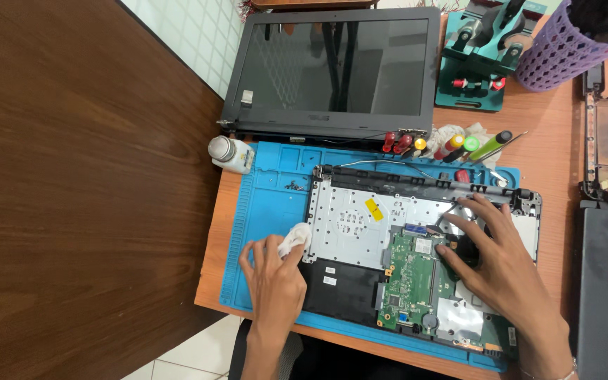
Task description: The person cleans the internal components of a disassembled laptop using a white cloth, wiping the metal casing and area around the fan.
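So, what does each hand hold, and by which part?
The left hand pinches a white wad by its lower edge. The right hand holds nothing; it rests on the opened laptop base.

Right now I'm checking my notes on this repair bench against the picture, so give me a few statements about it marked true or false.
1. The left hand holds a white wad of cloth. True.
2. The opened laptop base lies on a red mat. False: the mat is blue.
3. The right hand rests on the laptop base, near the green circuit board. True.
4. The detached screen lies on top of the circuit board. False: it lies apart, beyond the mat.
5. A small white bottle lies at the mat's far left corner. True.
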